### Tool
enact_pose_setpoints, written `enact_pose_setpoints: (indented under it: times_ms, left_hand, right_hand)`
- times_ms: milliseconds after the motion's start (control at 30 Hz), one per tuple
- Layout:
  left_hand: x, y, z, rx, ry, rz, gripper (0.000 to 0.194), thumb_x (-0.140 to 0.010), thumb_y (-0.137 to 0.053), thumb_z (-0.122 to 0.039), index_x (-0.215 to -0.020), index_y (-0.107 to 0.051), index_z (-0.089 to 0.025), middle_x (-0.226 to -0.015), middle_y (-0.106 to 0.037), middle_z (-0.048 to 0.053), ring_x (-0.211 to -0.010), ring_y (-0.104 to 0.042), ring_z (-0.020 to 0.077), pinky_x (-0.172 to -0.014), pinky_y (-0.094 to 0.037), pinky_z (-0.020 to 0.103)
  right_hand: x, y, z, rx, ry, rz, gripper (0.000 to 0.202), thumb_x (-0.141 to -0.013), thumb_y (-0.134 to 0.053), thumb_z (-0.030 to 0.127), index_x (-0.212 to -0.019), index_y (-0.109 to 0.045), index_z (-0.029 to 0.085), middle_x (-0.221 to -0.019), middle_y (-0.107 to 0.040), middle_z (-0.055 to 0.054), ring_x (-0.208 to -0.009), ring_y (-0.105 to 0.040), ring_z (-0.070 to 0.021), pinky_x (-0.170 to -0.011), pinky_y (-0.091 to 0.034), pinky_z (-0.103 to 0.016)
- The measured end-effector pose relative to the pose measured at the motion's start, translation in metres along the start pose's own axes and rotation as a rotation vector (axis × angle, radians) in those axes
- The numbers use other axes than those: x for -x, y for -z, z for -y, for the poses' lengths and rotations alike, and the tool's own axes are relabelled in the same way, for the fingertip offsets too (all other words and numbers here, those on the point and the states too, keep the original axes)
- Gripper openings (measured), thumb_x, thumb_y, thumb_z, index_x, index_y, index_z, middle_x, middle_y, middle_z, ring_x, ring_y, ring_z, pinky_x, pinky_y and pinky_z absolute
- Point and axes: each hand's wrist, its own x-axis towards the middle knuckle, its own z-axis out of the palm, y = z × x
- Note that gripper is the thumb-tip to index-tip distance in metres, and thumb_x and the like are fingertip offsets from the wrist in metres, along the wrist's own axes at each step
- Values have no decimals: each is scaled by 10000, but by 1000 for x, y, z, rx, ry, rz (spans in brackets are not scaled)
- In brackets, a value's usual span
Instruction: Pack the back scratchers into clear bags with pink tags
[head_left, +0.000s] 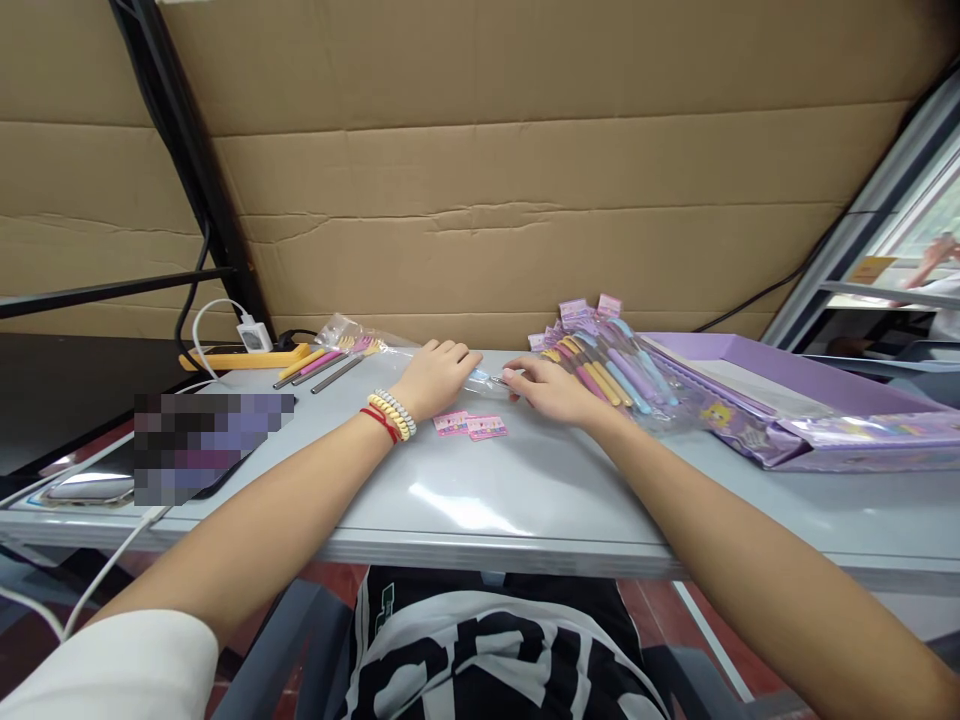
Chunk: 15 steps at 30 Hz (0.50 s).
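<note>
My left hand [441,380], with beaded bracelets and a red cord at its wrist, curls its fingers over a clear plastic sleeve [480,383] on the table. Something light blue and slim shows inside the sleeve. At the sleeve's right end, the fingertips of my right hand [551,388] pinch it. Two small pink printed cards [487,427] lie just in front of my hands. To the left are several loose pens [330,366] in yellow, pink and grey. Just beyond my right hand rests a pile of colourful pens [611,370] in clear sleeves with pink card tops.
An open purple box [787,400] stands at the right. On the left lie a phone-like device [225,440], a yellow power strip [281,358] with a white charger [255,333], and cables. Cardboard [480,200] walls the back. Another person's arm shows far right.
</note>
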Motion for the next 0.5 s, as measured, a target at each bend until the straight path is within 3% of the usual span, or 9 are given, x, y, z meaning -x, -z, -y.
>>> enact_pose_setpoints:
  times_ms: [200,333,500]
  left_hand:
    - [-6,9,-10,30,-134,-104,324,-913,-321,-122,-1048,-612,-167,-938,-657,99,-906,-569,217,-857,-385,373]
    - [-6,15,-16,54,-139,-199,398,-921,-305,-119,-1262,-505,-163,-980,-681,75,-960,-589,180,-1028,-318,391]
    - [-5,15,-18,94,-193,-259,484,-916,-293,-92,-1388,-367,-169,-1094,-677,63,-1079,-568,150,-1086,-272,381]
  right_hand:
    - [6,1,17,-243,45,119,433,-874,-423,540,-952,-618,160,-764,-656,-29,-446,-410,-72,-461,-322,-229]
    - [8,8,23,-392,35,215,303,-826,-560,444,-906,-586,153,-732,-626,-19,-414,-416,-51,-394,-300,-201]
    - [7,9,20,-600,-28,297,310,-799,-619,458,-795,-555,155,-637,-585,-2,-375,-419,-48,-318,-243,-189]
